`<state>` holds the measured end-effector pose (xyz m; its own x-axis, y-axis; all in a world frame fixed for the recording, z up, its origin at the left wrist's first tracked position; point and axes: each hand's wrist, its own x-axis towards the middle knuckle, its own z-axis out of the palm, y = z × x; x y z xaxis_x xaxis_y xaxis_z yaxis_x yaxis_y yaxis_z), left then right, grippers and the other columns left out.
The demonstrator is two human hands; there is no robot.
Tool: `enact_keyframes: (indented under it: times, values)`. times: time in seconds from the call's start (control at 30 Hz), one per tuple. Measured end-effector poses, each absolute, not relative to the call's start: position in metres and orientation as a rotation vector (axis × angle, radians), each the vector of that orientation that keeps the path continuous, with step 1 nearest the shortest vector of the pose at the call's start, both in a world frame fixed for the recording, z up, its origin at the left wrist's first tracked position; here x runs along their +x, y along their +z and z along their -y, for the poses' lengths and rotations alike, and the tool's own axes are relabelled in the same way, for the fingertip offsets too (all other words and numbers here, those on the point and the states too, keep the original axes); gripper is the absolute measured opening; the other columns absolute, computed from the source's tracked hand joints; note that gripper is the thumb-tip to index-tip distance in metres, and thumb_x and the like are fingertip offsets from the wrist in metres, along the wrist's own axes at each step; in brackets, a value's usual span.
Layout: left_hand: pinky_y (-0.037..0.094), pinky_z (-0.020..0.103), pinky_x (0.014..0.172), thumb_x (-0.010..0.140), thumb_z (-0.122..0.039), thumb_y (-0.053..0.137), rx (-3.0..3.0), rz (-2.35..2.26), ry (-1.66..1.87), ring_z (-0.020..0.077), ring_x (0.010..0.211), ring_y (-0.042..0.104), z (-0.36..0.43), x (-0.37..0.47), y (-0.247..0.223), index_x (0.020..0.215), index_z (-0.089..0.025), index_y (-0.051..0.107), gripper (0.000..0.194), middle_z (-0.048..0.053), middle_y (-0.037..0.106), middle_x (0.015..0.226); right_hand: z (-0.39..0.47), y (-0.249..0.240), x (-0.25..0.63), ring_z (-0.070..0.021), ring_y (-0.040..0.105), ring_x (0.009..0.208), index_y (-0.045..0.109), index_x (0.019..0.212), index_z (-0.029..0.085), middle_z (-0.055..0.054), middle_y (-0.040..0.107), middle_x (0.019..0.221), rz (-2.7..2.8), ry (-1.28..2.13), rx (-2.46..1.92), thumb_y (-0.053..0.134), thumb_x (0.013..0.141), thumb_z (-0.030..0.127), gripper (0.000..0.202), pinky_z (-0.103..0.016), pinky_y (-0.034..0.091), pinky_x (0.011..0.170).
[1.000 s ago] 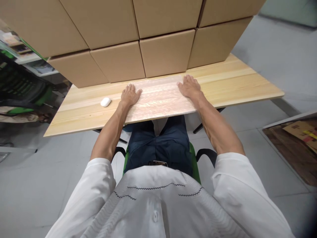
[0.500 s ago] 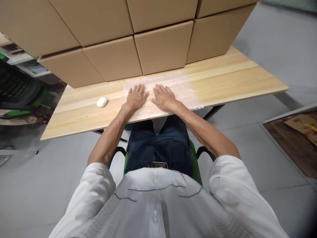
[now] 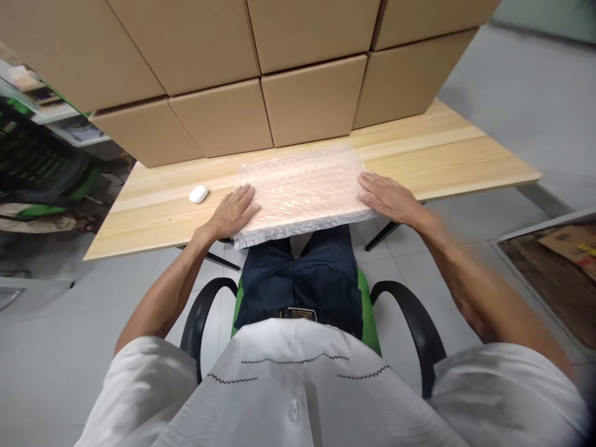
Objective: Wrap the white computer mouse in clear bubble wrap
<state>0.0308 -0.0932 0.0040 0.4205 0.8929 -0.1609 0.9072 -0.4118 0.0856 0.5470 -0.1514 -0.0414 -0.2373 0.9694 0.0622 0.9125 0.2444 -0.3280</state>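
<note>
A clear sheet of bubble wrap (image 3: 302, 186) lies flat on the wooden table (image 3: 447, 146), its near edge hanging a little over the table's front edge. On the sheet's left side rests my left hand (image 3: 236, 210), palm down with fingers stretched out. My right hand (image 3: 386, 195) lies at the right edge of the sheet, fingers extended and flat. Neither hand grips anything. To the left of my left hand sits a small white rounded case (image 3: 198, 194).
Stacked brown cardboard boxes (image 3: 313, 102) stand along the back of the table. Below me is a green chair with black armrests (image 3: 410, 329). At the lower right an open container (image 3: 554, 261) with cardboard is on the floor.
My hands have moved apart, from the middle of the bubble wrap out to its left and right sides. The sheet has shifted toward me, with more of its near edge overhanging.
</note>
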Motion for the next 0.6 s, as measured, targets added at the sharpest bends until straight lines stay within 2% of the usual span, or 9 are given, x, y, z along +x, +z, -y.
enact_keyframes:
  times: [0.07, 0.13, 0.23, 0.3, 0.37, 0.47, 0.53, 0.6]
  values:
    - [0.02, 0.055, 0.17, 0.13, -0.069, 0.028, 2.536, -1.548, -0.133, 0.0341, 0.209, 0.022, 0.115, 0.01, 0.002, 0.21, -0.019, 0.037, 0.095, 0.012, 0.026, 0.221, 0.171, -0.043, 0.561, -0.0336, 0.038, 0.202, 0.052, 0.206, 0.03, -0.008, 0.045, 0.213, 2.277, 0.354, -1.705, 0.017, 0.124, 0.086, 0.105, -0.063, 0.029, 0.168]
    - [0.018, 0.056, 0.171, 0.128, -0.077, 0.034, 2.58, -1.465, -0.131, 0.0337, 0.209, 0.02, 0.134, -0.008, -0.001, 0.212, -0.024, 0.034, 0.099, 0.009, 0.025, 0.221, 0.189, -0.044, 0.567, -0.0359, 0.034, 0.203, 0.049, 0.207, 0.03, -0.008, 0.038, 0.216, 2.317, 0.351, -1.652, 0.024, 0.12, 0.094, 0.11, -0.064, 0.028, 0.168]
    - [0.015, 0.057, 0.172, 0.115, -0.092, 0.063, 2.639, -1.395, -0.19, 0.0386, 0.209, 0.023, 0.151, -0.027, -0.006, 0.213, -0.031, 0.032, 0.119, 0.009, 0.025, 0.22, 0.209, -0.048, 0.568, -0.0397, 0.033, 0.203, 0.047, 0.208, 0.034, -0.009, 0.036, 0.216, 2.381, 0.295, -1.649, 0.04, 0.114, 0.1, 0.115, -0.066, 0.025, 0.168]
    - [0.015, 0.061, 0.172, 0.108, -0.09, 0.075, 2.661, -1.379, -0.24, 0.0423, 0.208, 0.025, 0.154, -0.032, -0.008, 0.212, -0.033, 0.036, 0.125, 0.01, 0.029, 0.219, 0.213, -0.05, 0.566, -0.0392, 0.035, 0.203, 0.047, 0.208, 0.036, -0.008, 0.039, 0.215, 2.4, 0.252, -1.674, 0.041, 0.115, 0.094, 0.109, -0.065, 0.024, 0.168]
    - [0.018, 0.061, 0.171, 0.114, -0.08, 0.067, 2.659, -1.381, -0.243, 0.0403, 0.207, 0.029, 0.151, -0.033, -0.008, 0.21, -0.035, 0.041, 0.109, 0.008, 0.034, 0.218, 0.212, -0.049, 0.563, -0.0374, 0.038, 0.202, 0.051, 0.206, 0.036, -0.007, 0.046, 0.213, 2.383, 0.231, -1.681, 0.037, 0.12, 0.08, 0.097, -0.065, 0.028, 0.167]
    - [0.023, 0.059, 0.17, 0.123, -0.061, 0.04, 2.627, -1.403, -0.114, 0.0328, 0.205, 0.037, 0.149, -0.029, -0.006, 0.203, -0.037, 0.056, 0.085, 0.003, 0.043, 0.215, 0.209, -0.042, 0.554, -0.0346, 0.049, 0.196, 0.065, 0.198, 0.038, -0.005, 0.063, 0.202, 2.291, 0.25, -1.669, 0.033, 0.123, 0.061, 0.085, -0.066, 0.037, 0.164]
    - [0.029, 0.059, 0.168, 0.124, -0.064, 0.034, 2.575, -1.421, 0.026, 0.0316, 0.201, 0.046, 0.154, -0.024, -0.002, 0.194, -0.039, 0.069, 0.083, 0.003, 0.055, 0.209, 0.212, -0.033, 0.544, -0.0333, 0.06, 0.189, 0.077, 0.188, 0.041, -0.006, 0.076, 0.19, 2.183, 0.275, -1.682, 0.028, 0.124, 0.06, 0.083, -0.063, 0.044, 0.161]
    - [0.04, 0.058, 0.164, 0.122, -0.078, 0.036, 2.495, -1.433, 0.204, 0.0317, 0.193, 0.059, 0.163, -0.018, 0.006, 0.184, -0.042, 0.079, 0.083, 0.003, 0.071, 0.197, 0.22, -0.019, 0.534, -0.037, 0.073, 0.177, 0.09, 0.173, 0.038, -0.011, 0.087, 0.174, 2.053, 0.31, -1.674, 0.027, 0.124, 0.072, 0.087, -0.061, 0.052, 0.155]
